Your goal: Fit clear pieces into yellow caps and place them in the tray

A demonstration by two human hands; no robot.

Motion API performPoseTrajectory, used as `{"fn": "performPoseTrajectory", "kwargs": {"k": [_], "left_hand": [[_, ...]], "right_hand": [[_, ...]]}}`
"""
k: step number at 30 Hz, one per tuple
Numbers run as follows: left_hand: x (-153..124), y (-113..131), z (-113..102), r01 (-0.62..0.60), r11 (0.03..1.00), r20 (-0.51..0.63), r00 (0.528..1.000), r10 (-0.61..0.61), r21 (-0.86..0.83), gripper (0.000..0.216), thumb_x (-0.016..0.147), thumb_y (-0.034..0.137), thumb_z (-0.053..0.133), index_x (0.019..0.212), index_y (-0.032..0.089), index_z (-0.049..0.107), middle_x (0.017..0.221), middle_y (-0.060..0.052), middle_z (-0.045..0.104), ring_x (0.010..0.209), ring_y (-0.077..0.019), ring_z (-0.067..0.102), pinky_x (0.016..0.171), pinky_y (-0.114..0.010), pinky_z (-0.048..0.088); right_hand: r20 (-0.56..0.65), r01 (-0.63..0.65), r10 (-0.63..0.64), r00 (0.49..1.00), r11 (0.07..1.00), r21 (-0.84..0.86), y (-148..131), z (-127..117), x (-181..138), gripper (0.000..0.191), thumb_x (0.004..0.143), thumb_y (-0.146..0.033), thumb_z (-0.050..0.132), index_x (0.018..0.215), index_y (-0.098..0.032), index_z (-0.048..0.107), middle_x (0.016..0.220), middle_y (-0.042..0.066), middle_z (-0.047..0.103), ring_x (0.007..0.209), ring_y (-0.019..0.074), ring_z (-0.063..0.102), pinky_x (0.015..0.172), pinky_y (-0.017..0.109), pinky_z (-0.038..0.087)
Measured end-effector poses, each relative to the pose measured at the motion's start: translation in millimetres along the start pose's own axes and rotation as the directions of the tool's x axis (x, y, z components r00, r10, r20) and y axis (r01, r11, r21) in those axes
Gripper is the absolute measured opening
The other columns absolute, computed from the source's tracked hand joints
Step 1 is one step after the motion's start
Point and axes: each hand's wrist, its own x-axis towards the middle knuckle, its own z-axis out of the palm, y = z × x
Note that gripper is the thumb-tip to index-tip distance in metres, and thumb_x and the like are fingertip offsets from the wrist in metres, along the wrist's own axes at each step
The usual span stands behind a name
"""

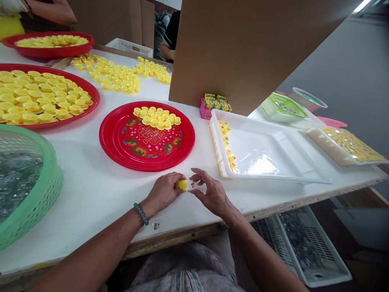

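Note:
My left hand (165, 187) is closed, pinching a small yellow cup-shaped piece (182, 185) between thumb and fingers. Right beside it, my right hand (211, 192) holds a small clear piece with a dark printed figure (192, 185) between thumb and fingertips. The two pieces are side by side, close together; I cannot tell whether they touch. Near the front edge lies another clear printed disc (157, 225), by my left wrist. Beyond my hands is a red round tray (146, 162) with a cluster of yellow pieces (158, 117) at its far side.
A white tray (273, 178) at right has a row of finished-looking yellow pieces (227, 146). At left stand a green basket (48, 194) of clear parts and a red tray (94, 95) of yellow pieces. A cardboard panel (231, 52) rises behind; co-workers' arms (57, 12) show beyond.

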Motion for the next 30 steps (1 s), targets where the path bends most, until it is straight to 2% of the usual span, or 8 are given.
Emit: {"fn": "performPoseTrajectory", "kwargs": {"k": [4,7,10,13,15,20,24,30], "left_hand": [[1,-4,1,0.023,0.995,0.012,1.000,-0.021,-0.102,0.029,0.073,0.025,0.067,0.102,0.023,0.062,0.089,0.000,0.067,0.075,-0.0179,0.060,0.067,-0.026,0.045],[3,-5,-1,0.053,0.975,0.034,0.998,-0.047,-0.215,0.039,0.069,0.028,0.069,0.107,0.023,0.058,0.091,-0.001,0.068,0.076,-0.0188,0.062,0.068,-0.027,0.047],[6,-6,-3,0.077,0.946,0.060,0.996,-0.061,-0.316,0.050,0.067,0.028,0.070,0.113,0.022,0.053,0.090,-0.002,0.069,0.078,-0.0198,0.062,0.069,-0.028,0.048],[8,-10,-2,0.087,0.927,0.066,0.996,-0.067,-0.366,0.056,0.066,0.026,0.072,0.117,0.021,0.049,0.088,-0.002,0.069,0.076,-0.0190,0.061,0.070,-0.028,0.047],[9,-12,0,0.093,0.922,0.076,0.995,-0.069,-0.377,0.057,0.065,0.024,0.072,0.117,0.020,0.048,0.087,-0.002,0.069,0.073,-0.0179,0.060,0.068,-0.027,0.046],[9,-13,2,0.089,0.927,0.083,0.995,-0.063,-0.364,0.053,0.066,0.025,0.072,0.114,0.021,0.049,0.087,-0.002,0.068,0.071,-0.0168,0.059,0.066,-0.026,0.045],[9,-10,2,0.104,0.933,0.086,0.993,-0.079,-0.344,0.053,0.066,0.025,0.072,0.114,0.021,0.049,0.088,-0.002,0.069,0.073,-0.0175,0.060,0.067,-0.026,0.045],[8,-9,4,0.105,0.935,0.058,0.994,-0.091,-0.339,0.050,0.067,0.025,0.071,0.113,0.021,0.049,0.086,-0.001,0.069,0.072,-0.0181,0.061,0.067,-0.026,0.046]], "right_hand": [[0.095,0.093,-0.087,0.992,0.994,-0.061,2,0,8,0.067,0.075,-0.007,0.057,0.135,-0.024,0.032,0.106,0.005,0.064,0.095,0.0174,0.059,0.083,0.033,0.049],[0.175,0.125,-0.110,0.978,0.989,-0.077,0,1,15,0.068,0.075,-0.002,0.053,0.136,-0.024,0.031,0.107,0.005,0.065,0.094,0.0171,0.060,0.082,0.032,0.049],[0.206,0.131,-0.109,0.973,0.986,-0.100,-1,2,19,0.065,0.075,-0.001,0.051,0.134,-0.023,0.036,0.103,0.005,0.066,0.091,0.0171,0.061,0.080,0.031,0.049],[0.194,0.172,-0.148,0.970,0.978,-0.118,0,1,21,0.045,0.076,-0.002,0.052,0.118,-0.020,0.055,0.101,0.006,0.067,0.093,0.0185,0.061,0.082,0.032,0.048],[0.185,0.171,-0.150,0.971,0.980,-0.103,1,0,20,0.037,0.078,-0.003,0.052,0.108,-0.021,0.062,0.100,0.006,0.067,0.093,0.0183,0.061,0.082,0.032,0.048],[0.180,0.043,-0.049,0.982,0.999,0.032,2,-4,16,0.038,0.081,-0.007,0.054,0.112,-0.026,0.064,0.107,0.004,0.064,0.092,0.0158,0.062,0.082,0.028,0.049],[0.180,0.022,-0.051,0.982,0.987,0.159,3,-2,14,0.032,0.085,-0.014,0.053,0.111,-0.028,0.066,0.107,0.004,0.063,0.094,0.0147,0.061,0.082,0.026,0.048],[0.024,-0.001,-0.003,1.000,0.990,0.143,4,11,11,0.021,0.081,-0.017,0.062,0.097,-0.026,0.072,0.096,0.003,0.066,0.085,0.0145,0.064,0.077,0.026,0.050]]}}
